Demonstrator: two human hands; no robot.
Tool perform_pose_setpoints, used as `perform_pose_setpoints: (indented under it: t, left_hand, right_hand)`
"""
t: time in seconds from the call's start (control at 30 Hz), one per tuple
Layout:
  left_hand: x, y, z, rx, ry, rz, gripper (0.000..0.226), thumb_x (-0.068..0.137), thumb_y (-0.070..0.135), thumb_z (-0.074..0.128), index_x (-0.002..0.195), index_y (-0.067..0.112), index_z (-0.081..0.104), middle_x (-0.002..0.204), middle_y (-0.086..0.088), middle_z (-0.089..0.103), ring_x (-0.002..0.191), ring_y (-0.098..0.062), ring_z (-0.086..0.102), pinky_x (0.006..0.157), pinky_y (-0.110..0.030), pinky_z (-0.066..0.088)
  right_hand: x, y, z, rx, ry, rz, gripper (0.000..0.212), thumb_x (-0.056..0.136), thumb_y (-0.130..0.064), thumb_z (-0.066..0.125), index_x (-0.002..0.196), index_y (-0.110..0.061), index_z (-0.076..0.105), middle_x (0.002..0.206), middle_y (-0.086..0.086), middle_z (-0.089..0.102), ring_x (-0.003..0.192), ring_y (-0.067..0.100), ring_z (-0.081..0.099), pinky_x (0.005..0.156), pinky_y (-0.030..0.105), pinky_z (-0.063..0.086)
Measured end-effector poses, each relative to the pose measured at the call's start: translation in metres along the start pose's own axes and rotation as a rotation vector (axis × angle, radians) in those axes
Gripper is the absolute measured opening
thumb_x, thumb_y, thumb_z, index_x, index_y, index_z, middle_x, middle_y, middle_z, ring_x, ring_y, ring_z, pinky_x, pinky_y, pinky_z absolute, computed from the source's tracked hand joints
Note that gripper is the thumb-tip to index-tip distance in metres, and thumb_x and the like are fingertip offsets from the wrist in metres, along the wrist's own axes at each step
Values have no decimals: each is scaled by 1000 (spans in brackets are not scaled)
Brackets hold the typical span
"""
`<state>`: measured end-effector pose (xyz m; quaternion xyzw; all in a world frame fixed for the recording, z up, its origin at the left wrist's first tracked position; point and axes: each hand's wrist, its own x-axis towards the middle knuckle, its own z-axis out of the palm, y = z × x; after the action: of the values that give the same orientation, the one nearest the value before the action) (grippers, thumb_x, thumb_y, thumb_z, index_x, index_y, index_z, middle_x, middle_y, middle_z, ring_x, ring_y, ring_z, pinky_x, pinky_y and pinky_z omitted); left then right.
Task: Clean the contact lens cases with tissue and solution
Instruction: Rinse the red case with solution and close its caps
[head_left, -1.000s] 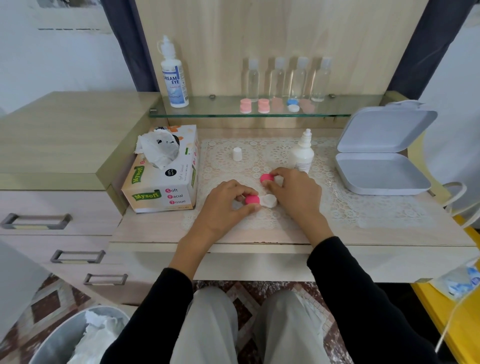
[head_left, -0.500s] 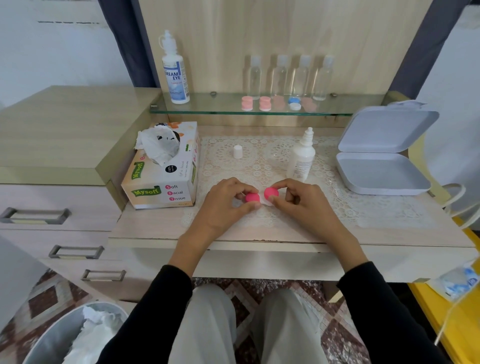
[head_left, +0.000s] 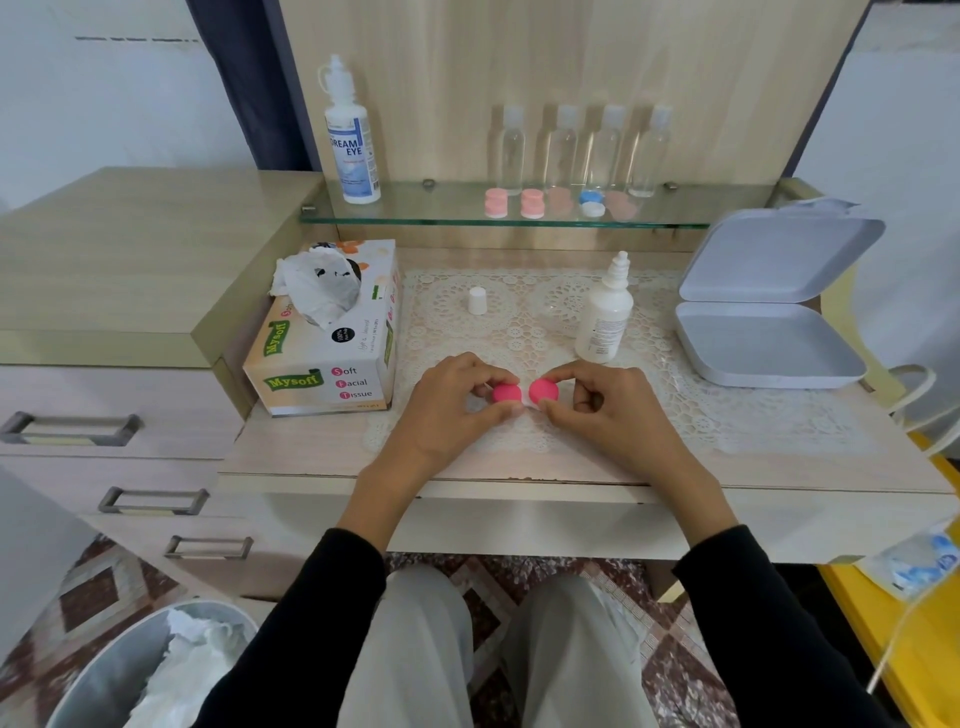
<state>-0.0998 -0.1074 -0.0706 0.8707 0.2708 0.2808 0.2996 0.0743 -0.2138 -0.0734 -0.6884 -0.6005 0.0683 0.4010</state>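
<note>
A contact lens case with a white body and two pink caps rests on the lace mat near the table's front. My left hand (head_left: 452, 410) pinches the left pink cap (head_left: 506, 393). My right hand (head_left: 602, 410) pinches the right pink cap (head_left: 544, 389), which sits on the case. The small white solution bottle (head_left: 604, 317) stands uncapped just behind my right hand, and its white cap (head_left: 477, 300) stands apart on the mat. The Mysoft tissue box (head_left: 332, 338) sits at the left with a tissue sticking out.
A glass shelf (head_left: 519, 221) at the back holds a tall Dream Eye bottle (head_left: 351, 140), several clear bottles and several lens cases (head_left: 532, 202). An open grey box (head_left: 769, 312) lies at the right. A bin with used tissue (head_left: 150, 670) stands on the floor at the lower left.
My right hand brought the second pink cap from behind down onto the right side of the case. My left hand kept its hold on the left cap.
</note>
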Motion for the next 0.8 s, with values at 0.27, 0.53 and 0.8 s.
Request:
perform_pose_setpoints:
  t: [0.27,0.53,0.8]
  left_hand:
    - [0,-1,0,7,3,-2,31,78,35,75,106,22,71,89,4,60,85,-9,54,75,-16,38]
    - [-1,-1,0,13,3,5,32,78,36,74,107,21,71,90,3,60,84,-8,55,76,-18,39]
    - [0,-2,1,1,6,3,30,78,33,75,106,22,71,90,2,61,84,-10,55,75,-17,39]
  right_hand:
    - [0,0,1,5,20,14,17,77,-34,76,92,-26,71,49,-12,41,49,7,42,54,28,36]
    - [1,-4,0,67,49,50,47,67,-43,83,105,-23,65,71,-2,56,59,5,46,57,16,38]
    - [0,-5,-2,62,0,6,37,69,-26,85,103,-21,72,86,-14,62,76,0,49,67,9,36]
